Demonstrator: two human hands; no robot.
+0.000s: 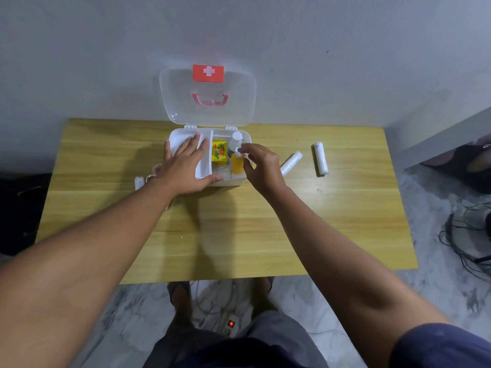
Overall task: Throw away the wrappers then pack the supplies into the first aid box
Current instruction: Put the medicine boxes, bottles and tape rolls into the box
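Observation:
The white first aid box stands open at the table's back, its clear lid upright against the wall. Inside are a yellow carton, a white bottle and an orange bottle. My left hand lies flat with spread fingers on the box's white inner tray. My right hand pinches the orange bottle's white cap, holding it upright in the box. Two white bandage rolls lie on the table to the right of the box.
A small white item and pink-rimmed round objects lie left of the box, partly behind my left wrist. The wooden table abuts the wall. A power strip and cables lie on the floor.

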